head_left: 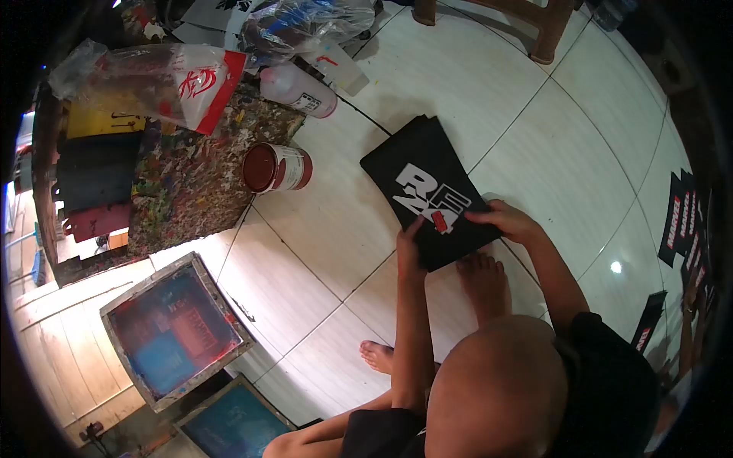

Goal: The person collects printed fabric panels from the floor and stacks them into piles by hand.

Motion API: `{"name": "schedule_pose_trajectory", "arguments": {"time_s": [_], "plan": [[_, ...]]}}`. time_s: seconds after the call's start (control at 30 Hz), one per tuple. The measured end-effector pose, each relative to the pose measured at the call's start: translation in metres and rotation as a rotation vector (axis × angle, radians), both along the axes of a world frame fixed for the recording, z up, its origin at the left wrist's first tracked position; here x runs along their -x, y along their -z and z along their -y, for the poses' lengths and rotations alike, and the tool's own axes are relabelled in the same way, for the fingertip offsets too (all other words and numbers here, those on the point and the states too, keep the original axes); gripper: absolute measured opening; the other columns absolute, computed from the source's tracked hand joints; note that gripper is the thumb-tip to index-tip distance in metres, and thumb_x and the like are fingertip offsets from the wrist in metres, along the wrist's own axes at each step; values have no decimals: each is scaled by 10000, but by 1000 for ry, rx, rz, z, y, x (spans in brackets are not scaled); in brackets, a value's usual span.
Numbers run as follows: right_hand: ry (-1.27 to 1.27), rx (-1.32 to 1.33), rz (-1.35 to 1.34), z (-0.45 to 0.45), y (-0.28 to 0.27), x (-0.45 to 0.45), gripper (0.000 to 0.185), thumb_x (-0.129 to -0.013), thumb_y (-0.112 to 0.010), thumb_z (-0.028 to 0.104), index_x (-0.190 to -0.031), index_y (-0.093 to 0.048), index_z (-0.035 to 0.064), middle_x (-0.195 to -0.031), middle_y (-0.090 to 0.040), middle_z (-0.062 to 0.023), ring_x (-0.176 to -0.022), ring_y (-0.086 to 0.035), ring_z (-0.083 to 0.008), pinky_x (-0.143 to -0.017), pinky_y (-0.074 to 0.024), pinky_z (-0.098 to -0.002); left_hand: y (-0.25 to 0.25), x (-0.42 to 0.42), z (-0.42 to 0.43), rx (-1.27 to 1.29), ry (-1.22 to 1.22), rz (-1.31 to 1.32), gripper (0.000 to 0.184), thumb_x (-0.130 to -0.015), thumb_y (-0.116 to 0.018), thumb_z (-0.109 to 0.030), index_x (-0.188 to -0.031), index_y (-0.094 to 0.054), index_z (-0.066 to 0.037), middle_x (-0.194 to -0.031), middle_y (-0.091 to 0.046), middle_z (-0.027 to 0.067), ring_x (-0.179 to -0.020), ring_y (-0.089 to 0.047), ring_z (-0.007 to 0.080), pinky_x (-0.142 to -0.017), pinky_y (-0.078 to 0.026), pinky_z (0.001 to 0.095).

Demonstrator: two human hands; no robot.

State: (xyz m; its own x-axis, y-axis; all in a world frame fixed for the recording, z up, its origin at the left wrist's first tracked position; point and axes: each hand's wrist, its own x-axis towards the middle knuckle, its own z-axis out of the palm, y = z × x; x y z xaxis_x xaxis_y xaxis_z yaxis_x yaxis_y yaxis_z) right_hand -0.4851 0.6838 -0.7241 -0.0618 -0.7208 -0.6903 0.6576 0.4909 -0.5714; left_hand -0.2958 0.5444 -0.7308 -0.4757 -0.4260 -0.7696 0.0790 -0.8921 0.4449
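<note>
A stack of black printed pieces (pixel 427 160), marked with white-and-grey lettering and a small red patch, is tilted just above or on the tiled floor; I cannot tell which. My right hand (pixel 513 221) grips its right edge, thumb on top and fingers out of sight beneath. At the lower left edge is my left hand (pixel 410 248), slightly blurred, with one digit lying over the white print and the rest mostly hidden beside or under the stack. Whether the pieces are cloth or another sheet material is unclear. A bare foot (pixel 485 286) stands close to the near edge.
A red-brown paint can (pixel 276 168) sits at the edge of a paint-crusted board (pixel 191 179). Behind lie a pinkish bottle (pixel 298 90) and plastic bags (pixel 145 80). Framed printing screens (pixel 217 305) lean lower left. Black pieces with MARVEL lettering (pixel 675 217) lie right; chair legs (pixel 544 46) stand behind.
</note>
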Motion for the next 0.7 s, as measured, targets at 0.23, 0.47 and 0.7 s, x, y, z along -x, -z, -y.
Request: {"name": "schedule_pose_trajectory", "arguments": {"time_s": [0.23, 0.47, 0.7], "plan": [[-4, 107, -99, -2, 8, -1, 529, -840, -644, 157, -1295, -446, -28, -1190, -572, -94, -1104, -524, -163, -962, -398, -287, 16, 17, -32, 480, -54, 194, 449, -868, -642, -86, -1263, -457, 21, -1173, -562, 126, -1041, -571, 222, -866, -493, 335], [-77, 392, -633, 0, -7, -28, 662, -798, -472, -88, -1414, -240, -28, -1366, -429, -182, -1302, -390, -261, -1079, -299, -333, -6, 25, -40, 692, -158, 172, 464, -885, -621, -93, -1277, -402, 24, -1193, -537, 133, -1094, -515, 210, -951, -400, 320], [28, 257, -1061, 16, -42, -44, 752, -771, -520, -65, -1441, -181, -24, -1400, -366, -256, -1341, -328, -365, -1090, -300, -371, -68, 48, -35, 875, -148, -53, 620, -730, -771, -100, -1243, -448, 26, -1188, -529, 132, -1084, -515, 200, -943, -418, 319]]}}
